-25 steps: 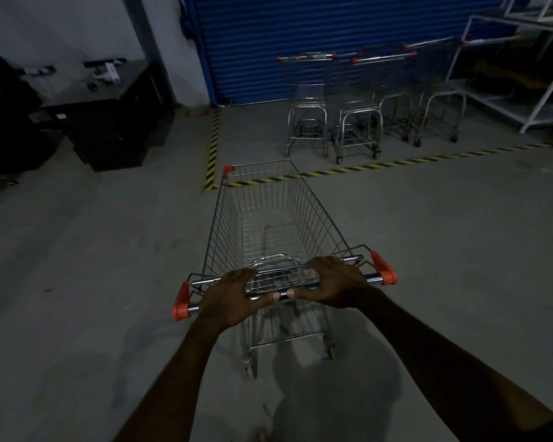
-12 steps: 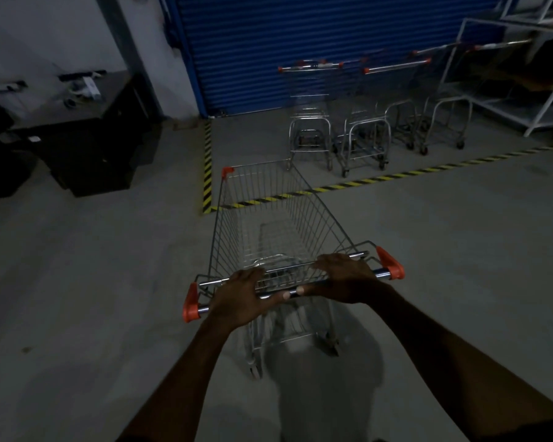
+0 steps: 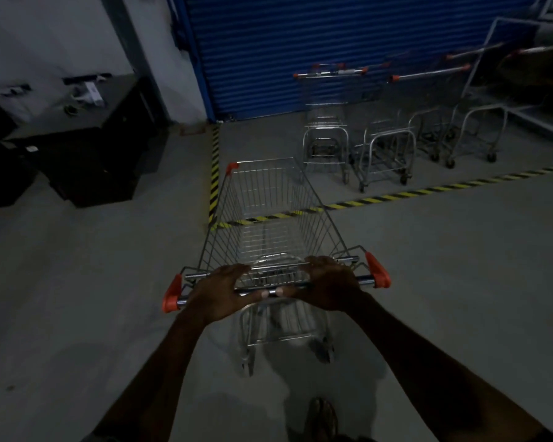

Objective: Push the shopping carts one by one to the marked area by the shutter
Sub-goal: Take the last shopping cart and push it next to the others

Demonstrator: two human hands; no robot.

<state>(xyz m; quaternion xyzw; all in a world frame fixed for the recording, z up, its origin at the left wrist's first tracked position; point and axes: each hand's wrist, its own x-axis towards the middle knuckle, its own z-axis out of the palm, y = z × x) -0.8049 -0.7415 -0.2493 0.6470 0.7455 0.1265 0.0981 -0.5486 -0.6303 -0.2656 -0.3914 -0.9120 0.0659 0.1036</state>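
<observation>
An empty wire shopping cart [image 3: 268, 215] with orange handle ends rolls in front of me on the grey floor. My left hand [image 3: 219, 290] and my right hand [image 3: 328, 283] both grip its metal handle bar, thumbs nearly meeting at the middle. The cart's front reaches over the yellow-black floor tape [image 3: 396, 196] that marks the area by the blue shutter [image 3: 332, 49]. Several other carts [image 3: 383, 148] stand parked inside that area, to the right of my cart's nose.
A second strip of striped tape [image 3: 215, 173] runs up the area's left side. Dark cabinets [image 3: 87, 154] stand at the left by the wall. A white metal rack [image 3: 530, 90] fills the far right. My foot [image 3: 323, 416] shows at the bottom.
The cart and I have moved forward; its front now crosses the striped tape line, and the parked carts and shutter appear closer. Both hands keep their hold on the handle.
</observation>
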